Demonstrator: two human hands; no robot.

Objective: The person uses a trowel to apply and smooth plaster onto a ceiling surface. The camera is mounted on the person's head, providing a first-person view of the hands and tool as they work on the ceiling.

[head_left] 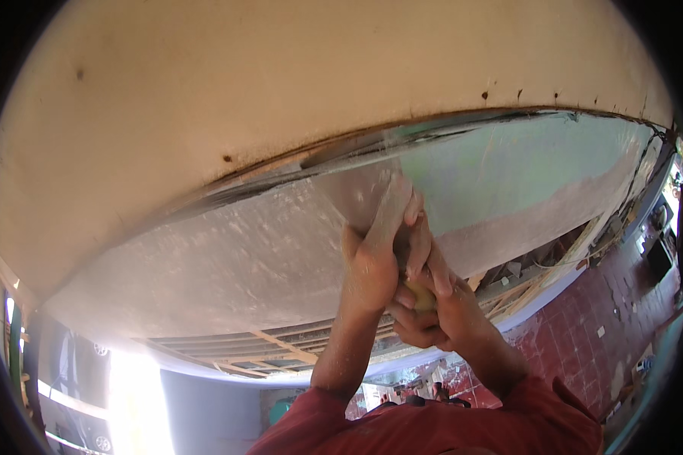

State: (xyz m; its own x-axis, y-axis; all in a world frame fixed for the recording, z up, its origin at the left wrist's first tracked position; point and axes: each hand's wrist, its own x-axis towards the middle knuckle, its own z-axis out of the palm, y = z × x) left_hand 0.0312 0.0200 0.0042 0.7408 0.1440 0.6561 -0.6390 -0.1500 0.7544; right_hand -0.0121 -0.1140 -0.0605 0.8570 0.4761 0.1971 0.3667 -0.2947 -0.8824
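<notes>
Both arms reach up in front of me to a broad panel (228,258), partly pale green and partly streaked grey. My right hand (425,311) is closed around the yellowish handle of a flat, scraper-like tool (420,294). Above it, my left hand (383,235) is raised against the tool's upper part, its thumb apart on the left and its fingers along the top. The tool's blade looks greyish-brown and lies against the panel. My fingers hide much of it, so its exact kind is unclear.
A beige surface (319,68) with small dark spots spans the top, meeting the panel at a dark, rough seam. Wooden slats (281,345) show below the panel's edge. Red floor tiles (561,334) lie lower right. A car (76,379) stands lower left beside bright light.
</notes>
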